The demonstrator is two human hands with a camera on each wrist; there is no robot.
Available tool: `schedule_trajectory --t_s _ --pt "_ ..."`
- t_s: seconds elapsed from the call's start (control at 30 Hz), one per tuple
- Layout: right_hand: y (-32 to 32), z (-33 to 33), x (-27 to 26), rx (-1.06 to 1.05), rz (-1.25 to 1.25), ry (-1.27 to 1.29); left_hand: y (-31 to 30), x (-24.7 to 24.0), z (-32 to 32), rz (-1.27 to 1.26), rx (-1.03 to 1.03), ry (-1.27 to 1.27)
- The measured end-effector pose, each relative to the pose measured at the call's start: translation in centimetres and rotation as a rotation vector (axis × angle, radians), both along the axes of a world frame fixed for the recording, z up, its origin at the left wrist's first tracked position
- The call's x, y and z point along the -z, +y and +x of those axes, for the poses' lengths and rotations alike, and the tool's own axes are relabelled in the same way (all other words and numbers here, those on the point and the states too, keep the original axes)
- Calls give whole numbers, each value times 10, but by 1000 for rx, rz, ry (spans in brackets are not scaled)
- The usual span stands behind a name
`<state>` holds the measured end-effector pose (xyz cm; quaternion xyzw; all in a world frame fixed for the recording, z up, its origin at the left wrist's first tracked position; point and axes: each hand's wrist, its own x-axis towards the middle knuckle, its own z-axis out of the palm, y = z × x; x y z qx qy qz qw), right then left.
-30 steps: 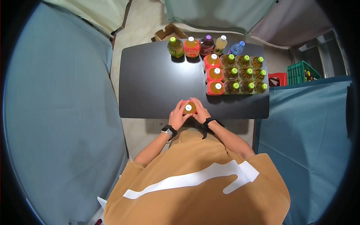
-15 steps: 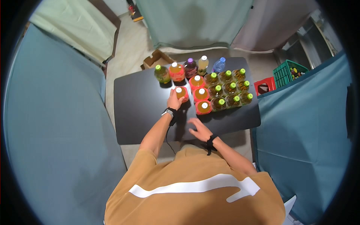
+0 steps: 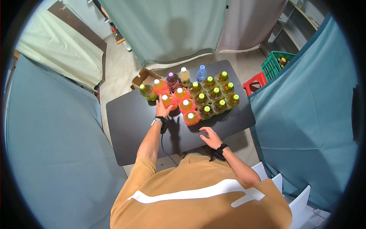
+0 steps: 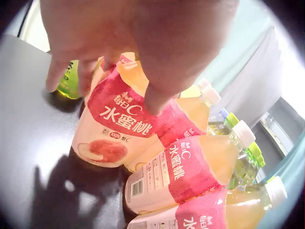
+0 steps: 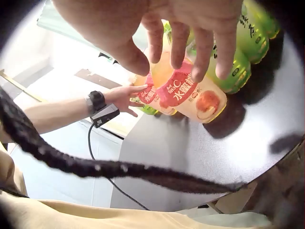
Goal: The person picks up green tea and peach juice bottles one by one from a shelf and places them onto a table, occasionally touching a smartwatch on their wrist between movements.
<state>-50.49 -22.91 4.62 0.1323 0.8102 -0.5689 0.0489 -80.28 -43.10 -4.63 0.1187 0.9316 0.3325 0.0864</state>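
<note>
Near the back row, my left hand [image 3: 162,109] grips a peach juice bottle [image 4: 114,126] around its upper part, thumb on one side and fingers on the other. The bottle stands upright on the dark table, with a pink label and white cap. Right beside it runs a column of three more peach juice bottles [image 3: 187,105], and another peach juice bottle [image 3: 159,86] is just behind. My right hand [image 3: 212,138] hovers over the table's front part with fingers loosely spread, holding nothing. The nearest thing to it is the front peach bottle [image 3: 191,118] of the column.
Green-capped tea bottles [image 3: 219,106] stand in rows right of the peach column. Along the back are a green-capped bottle [image 3: 148,92], a purple-capped bottle [image 3: 173,81], a pale drink bottle [image 3: 185,76] and a blue water bottle [image 3: 201,74]. A cable hangs from the left wrist.
Both hands held the peach bottle at the front edge; the right let go and drew back. The left carried the bottle forward to beside the peach column. The head view has tilted and turned.
</note>
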Motion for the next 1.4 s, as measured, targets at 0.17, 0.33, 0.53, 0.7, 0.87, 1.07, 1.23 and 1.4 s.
schedule_trajectory --t_s 0.17,0.33,0.53,0.7,0.87,1.07,1.23,1.4 --pt "7 0 -6 -136 -28 1 -14 6 83 142 -138 72" --pt "25 -5 2 -253 -59 11 -37 28 211 375 -25 -667" --pt "22 8 35 -527 -179 -23 -72 53 367 233 -222 -725" --pt "-21 47 49 -957 -278 -261 -74 8 463 422 -575 -641" --pt "-71 68 22 -1515 -207 -290 -67 -30 534 527 -841 -483" --pt "-132 94 6 -1812 -107 -283 -59 -29 618 609 -1097 -223" --pt "-174 156 18 -2076 -139 -313 -30 -117 699 705 -1394 -254" --pt "-207 226 -6 -2340 -111 -346 -1 -80 797 560 -1641 15"
